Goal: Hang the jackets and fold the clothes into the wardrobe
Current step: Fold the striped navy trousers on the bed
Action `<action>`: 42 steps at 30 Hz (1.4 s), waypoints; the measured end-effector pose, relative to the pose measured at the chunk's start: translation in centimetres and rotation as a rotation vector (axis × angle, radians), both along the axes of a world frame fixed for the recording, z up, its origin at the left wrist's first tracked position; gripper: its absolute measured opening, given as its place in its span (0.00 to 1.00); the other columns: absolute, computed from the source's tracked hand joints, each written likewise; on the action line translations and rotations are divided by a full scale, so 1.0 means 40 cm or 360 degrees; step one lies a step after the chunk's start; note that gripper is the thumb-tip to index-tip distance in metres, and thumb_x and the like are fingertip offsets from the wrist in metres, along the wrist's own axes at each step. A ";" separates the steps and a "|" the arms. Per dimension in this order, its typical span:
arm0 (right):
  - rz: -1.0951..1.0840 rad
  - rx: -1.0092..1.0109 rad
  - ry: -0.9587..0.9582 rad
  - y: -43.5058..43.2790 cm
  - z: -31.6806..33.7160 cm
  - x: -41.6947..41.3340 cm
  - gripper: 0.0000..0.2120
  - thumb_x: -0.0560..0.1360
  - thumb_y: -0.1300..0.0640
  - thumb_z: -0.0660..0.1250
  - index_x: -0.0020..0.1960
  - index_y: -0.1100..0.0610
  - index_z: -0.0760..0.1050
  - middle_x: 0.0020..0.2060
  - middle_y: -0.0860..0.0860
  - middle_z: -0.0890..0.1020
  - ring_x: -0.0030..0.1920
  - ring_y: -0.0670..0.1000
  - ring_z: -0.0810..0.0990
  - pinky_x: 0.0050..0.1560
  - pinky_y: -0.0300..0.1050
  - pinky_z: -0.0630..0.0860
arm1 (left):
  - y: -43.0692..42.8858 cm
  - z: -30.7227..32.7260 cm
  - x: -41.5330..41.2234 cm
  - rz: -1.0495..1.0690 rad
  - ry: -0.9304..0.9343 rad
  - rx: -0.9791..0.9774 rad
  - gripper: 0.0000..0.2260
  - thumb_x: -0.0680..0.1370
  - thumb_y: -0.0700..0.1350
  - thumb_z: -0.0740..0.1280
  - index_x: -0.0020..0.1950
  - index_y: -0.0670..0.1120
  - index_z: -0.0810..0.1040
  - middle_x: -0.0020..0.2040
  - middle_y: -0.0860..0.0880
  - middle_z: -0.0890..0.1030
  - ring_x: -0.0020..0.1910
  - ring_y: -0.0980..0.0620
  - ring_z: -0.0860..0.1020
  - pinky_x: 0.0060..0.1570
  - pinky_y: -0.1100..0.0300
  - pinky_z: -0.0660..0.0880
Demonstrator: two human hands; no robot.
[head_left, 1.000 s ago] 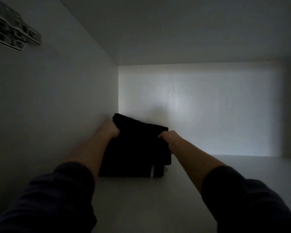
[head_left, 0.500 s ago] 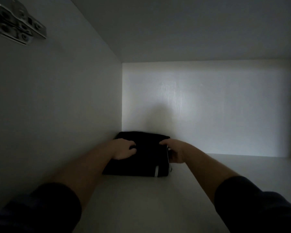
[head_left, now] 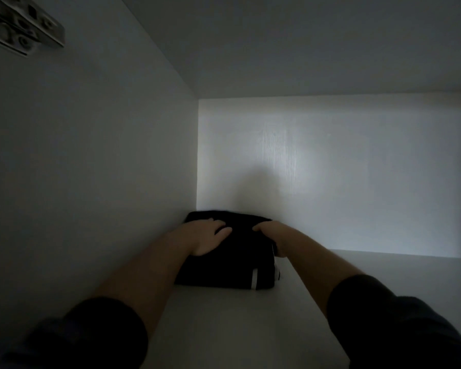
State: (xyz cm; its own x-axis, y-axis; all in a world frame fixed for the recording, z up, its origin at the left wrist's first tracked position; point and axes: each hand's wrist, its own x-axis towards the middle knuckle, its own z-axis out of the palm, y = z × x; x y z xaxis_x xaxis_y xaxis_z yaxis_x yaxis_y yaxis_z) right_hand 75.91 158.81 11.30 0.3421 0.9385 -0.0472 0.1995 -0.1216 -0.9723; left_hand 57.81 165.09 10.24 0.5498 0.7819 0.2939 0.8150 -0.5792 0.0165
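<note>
Inside wardrobe (head_left: 91,155), two hands, apparently one folded garment (head_left: 224,265)

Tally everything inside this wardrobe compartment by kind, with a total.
Folded black garment with a white stripe on the white shelf: 1
Bare hands on it, left hand and right hand: 2
Metal door hinge: 1
Total: 4

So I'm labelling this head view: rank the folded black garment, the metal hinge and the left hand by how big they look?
1. folded black garment, clearly the largest.
2. metal hinge and left hand look alike; the hinge is cut off by the frame and nearer the camera, so I won't rank them.
</note>
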 end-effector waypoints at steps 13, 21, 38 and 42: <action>-0.0020 0.0161 -0.1602 0.160 0.012 0.009 0.25 0.78 0.51 0.60 0.70 0.63 0.64 0.68 0.61 0.68 0.68 0.61 0.68 0.62 0.46 0.67 | 0.165 0.018 0.072 0.0110 0.0046 0.0016 0.24 0.82 0.56 0.51 0.76 0.49 0.59 0.76 0.42 0.61 0.73 0.43 0.62 0.71 0.49 0.60; 0.0498 -0.0604 -0.2013 0.290 -0.078 0.031 0.34 0.79 0.35 0.48 0.78 0.48 0.38 0.78 0.53 0.41 0.77 0.57 0.43 0.75 0.59 0.45 | 0.295 -0.079 0.087 0.0209 0.0220 -0.0346 0.29 0.80 0.62 0.51 0.78 0.53 0.47 0.79 0.44 0.47 0.77 0.44 0.48 0.75 0.46 0.48; 0.0550 0.0375 -0.2320 -0.020 -0.111 -0.015 0.22 0.82 0.45 0.48 0.60 0.59 0.73 0.54 0.57 0.77 0.56 0.57 0.74 0.57 0.52 0.69 | -0.021 -0.095 -0.004 0.0171 0.0246 -0.0116 0.24 0.83 0.56 0.44 0.78 0.50 0.51 0.78 0.44 0.54 0.76 0.47 0.54 0.74 0.49 0.51; 0.0506 0.0345 -0.2370 -0.051 -0.104 -0.023 0.22 0.83 0.46 0.48 0.66 0.59 0.69 0.60 0.57 0.75 0.60 0.57 0.72 0.61 0.52 0.69 | -0.048 -0.078 -0.004 0.0217 0.0311 -0.0149 0.24 0.83 0.56 0.43 0.78 0.51 0.49 0.78 0.45 0.53 0.76 0.46 0.53 0.74 0.48 0.50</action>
